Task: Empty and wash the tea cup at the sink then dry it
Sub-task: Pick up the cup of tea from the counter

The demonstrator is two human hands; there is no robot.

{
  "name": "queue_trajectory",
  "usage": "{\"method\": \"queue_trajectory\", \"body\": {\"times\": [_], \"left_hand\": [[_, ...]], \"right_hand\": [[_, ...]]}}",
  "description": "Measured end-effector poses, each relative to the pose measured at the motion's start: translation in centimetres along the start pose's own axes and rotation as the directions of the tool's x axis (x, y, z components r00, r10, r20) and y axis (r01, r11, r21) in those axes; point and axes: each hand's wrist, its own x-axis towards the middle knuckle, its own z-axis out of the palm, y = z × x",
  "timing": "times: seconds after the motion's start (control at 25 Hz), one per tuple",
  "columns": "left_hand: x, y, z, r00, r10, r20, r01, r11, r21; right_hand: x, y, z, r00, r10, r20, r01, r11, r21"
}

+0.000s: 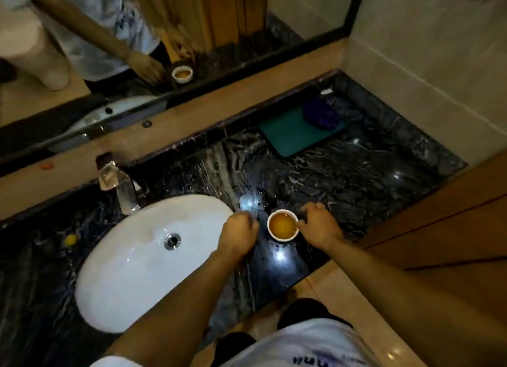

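tea cup (283,225) handle hidden under right hand (318,224); grip unclear.

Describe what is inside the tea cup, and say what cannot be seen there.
The tea cup, standing on the dark counter beside the sink, holds amber-brown tea nearly to its rim. The liquid covers the cup's inner bottom, so that cannot be seen.

Cup handle: hidden behind the right hand (319,224), so the grip on the tea cup (283,225) cannot be confirmed.
Left hand (239,231): fingers curled under, tips not visible.
Purple item (321,115) far beyond the right hand: blurred, kind undetermined.
Yellow speck (71,239) left of both hands: too small to identify.
Table (343,180): cut off at the left edge.
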Motion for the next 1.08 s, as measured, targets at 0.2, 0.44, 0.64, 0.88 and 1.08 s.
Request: {"method": "queue_trajectory", "body": {"times": [0.2,0.44,0.64,0.88,1.08], "left_hand": [[-0.1,3.0,4.6,0.971,-0.237,0.017,0.235,0.953,-0.192],[0.6,3.7,6.7,0.927,-0.376,0.024,0.365,0.882,-0.299],[0.9,3.8,7.0,0.909,-0.415,0.040,0.409,0.867,-0.285],[0.4,3.9,7.6,0.915,-0.403,0.028,0.396,0.882,-0.254],[-0.7,2.6,5.6,0.905,-0.424,-0.034,0.381,0.844,-0.378]], "right_hand": [[2.8,1.7,0.7,0.985,-0.037,0.171,0.020,0.995,0.102],[4.2,1.6,0.9,0.979,-0.118,0.165,0.102,0.990,0.102],[4.3,1.3,0.6,0.979,-0.122,0.163,0.117,0.992,0.040],[3.9,0.0,0.4,0.989,-0.066,0.129,0.071,0.997,-0.034],[2.4,-1.9,0.3,0.993,-0.073,0.094,0.074,0.997,-0.003]]}}
